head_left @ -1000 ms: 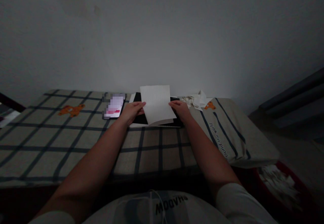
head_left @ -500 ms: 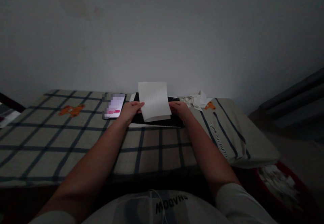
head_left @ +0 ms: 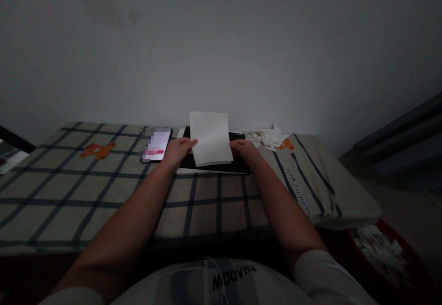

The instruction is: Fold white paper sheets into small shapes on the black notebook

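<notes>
Dim home bedroom: bear-print checked bedsheet (head_left: 103,190), pillow (head_left: 321,181).

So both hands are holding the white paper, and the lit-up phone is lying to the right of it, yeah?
Not quite. The head view shows the left hand and right hand holding the white paper by its sides, but the lit-up phone lies to its left, beside the left hand, on the checked cloth.

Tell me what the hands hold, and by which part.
Both hold one white paper: the left hand has its grip on the left edge, the right hand on the right edge, low down.
</notes>
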Demonstrator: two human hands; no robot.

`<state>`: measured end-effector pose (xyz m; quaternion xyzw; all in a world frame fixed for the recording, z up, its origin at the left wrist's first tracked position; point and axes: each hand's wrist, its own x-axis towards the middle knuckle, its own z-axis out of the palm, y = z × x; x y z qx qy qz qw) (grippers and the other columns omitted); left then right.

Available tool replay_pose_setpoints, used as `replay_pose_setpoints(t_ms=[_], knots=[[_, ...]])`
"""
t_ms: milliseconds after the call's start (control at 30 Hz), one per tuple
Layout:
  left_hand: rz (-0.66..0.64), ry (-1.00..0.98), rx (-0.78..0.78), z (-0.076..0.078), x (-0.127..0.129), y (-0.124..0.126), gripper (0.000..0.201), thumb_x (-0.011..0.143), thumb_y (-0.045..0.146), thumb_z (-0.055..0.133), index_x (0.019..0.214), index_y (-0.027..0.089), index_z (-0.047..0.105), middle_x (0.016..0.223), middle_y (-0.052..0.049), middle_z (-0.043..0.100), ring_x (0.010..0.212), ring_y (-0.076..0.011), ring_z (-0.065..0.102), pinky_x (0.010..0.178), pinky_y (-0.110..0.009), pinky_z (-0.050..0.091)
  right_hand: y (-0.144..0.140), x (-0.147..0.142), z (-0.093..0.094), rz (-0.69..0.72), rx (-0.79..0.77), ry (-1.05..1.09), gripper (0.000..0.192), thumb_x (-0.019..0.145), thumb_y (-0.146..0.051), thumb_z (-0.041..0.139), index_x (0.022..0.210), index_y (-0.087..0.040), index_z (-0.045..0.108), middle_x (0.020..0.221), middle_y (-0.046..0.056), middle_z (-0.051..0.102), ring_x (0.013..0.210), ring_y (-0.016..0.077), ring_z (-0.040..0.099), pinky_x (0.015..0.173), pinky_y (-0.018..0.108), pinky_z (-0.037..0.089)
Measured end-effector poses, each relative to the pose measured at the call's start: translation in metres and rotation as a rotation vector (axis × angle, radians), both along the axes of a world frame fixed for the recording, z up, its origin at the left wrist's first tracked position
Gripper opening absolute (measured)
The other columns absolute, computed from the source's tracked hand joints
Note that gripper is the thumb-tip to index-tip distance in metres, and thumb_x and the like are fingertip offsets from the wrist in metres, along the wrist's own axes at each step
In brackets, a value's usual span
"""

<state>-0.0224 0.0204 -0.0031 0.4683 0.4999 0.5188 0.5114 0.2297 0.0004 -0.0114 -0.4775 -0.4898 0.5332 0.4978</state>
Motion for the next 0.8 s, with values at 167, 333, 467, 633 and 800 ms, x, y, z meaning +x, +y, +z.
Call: replay_pose_setpoints(t_ms=[167, 333, 467, 633, 800], knots=[[0.017, 0.028, 0.012, 0.0011, 0.0009, -0.0017, 0.028, 0.056, 0.036, 0.078, 0.065, 0.014, 0.063, 0.065, -0.002, 0.064, 0.060, -0.0123, 0.058, 0.063, -0.026, 0.048, 0.0015, 0.0006, -0.0032, -0.023, 0.018, -0.099, 0.021, 0.064, -0.033, 0.070, 0.076, -0.015, 0.069, 0.068, 0.003, 0.068, 0.059, 0.0127, 0.060, 0.063, 0.030, 0.051], [-0.066, -0.066, -0.037, 0.0040, 0.0017, -0.0020, 0.025, 0.059, 0.032, 0.077, 0.069, 0.013, 0.063, 0.072, -0.004, 0.066, 0.066, -0.0127, 0.061, 0.067, -0.026, 0.051, 0.0030, 0.0039, -0.0053, -0.036, 0.095, -0.230, 0.022, 0.069, -0.036, 0.066, 0.079, -0.017, 0.070, 0.071, 0.003, 0.068, 0.060, 0.0132, 0.060, 0.065, 0.031, 0.051], [-0.155, -0.110, -0.121, 0.0069, 0.0012, -0.0028, 0.024, 0.066, 0.030, 0.073, 0.080, 0.012, 0.066, 0.084, -0.009, 0.069, 0.074, -0.0143, 0.064, 0.072, -0.027, 0.053, 0.0022, 0.0059, -0.0013, -0.088, 0.103, -0.279, 0.023, 0.069, -0.037, 0.065, 0.079, -0.017, 0.070, 0.070, 0.002, 0.068, 0.060, 0.0140, 0.060, 0.064, 0.030, 0.050], [-0.154, -0.064, -0.120, 0.0074, 0.0020, -0.0049, 0.021, 0.063, 0.029, 0.076, 0.072, 0.013, 0.065, 0.076, -0.007, 0.068, 0.069, -0.0134, 0.063, 0.072, -0.028, 0.053, 0.0014, 0.0058, 0.0029, -0.076, 0.107, -0.218, 0.023, 0.069, -0.037, 0.064, 0.077, -0.017, 0.070, 0.070, 0.003, 0.068, 0.061, 0.0141, 0.060, 0.065, 0.031, 0.050], [-0.087, -0.063, -0.080, 0.0062, 0.0038, -0.0053, 0.021, 0.062, 0.028, 0.077, 0.070, 0.013, 0.065, 0.075, -0.006, 0.068, 0.069, -0.0132, 0.062, 0.072, -0.028, 0.053, 0.0016, 0.0041, 0.0015, -0.113, 0.110, -0.242, 0.023, 0.069, -0.036, 0.064, 0.079, -0.017, 0.070, 0.071, 0.003, 0.068, 0.060, 0.0136, 0.059, 0.064, 0.030, 0.049]])
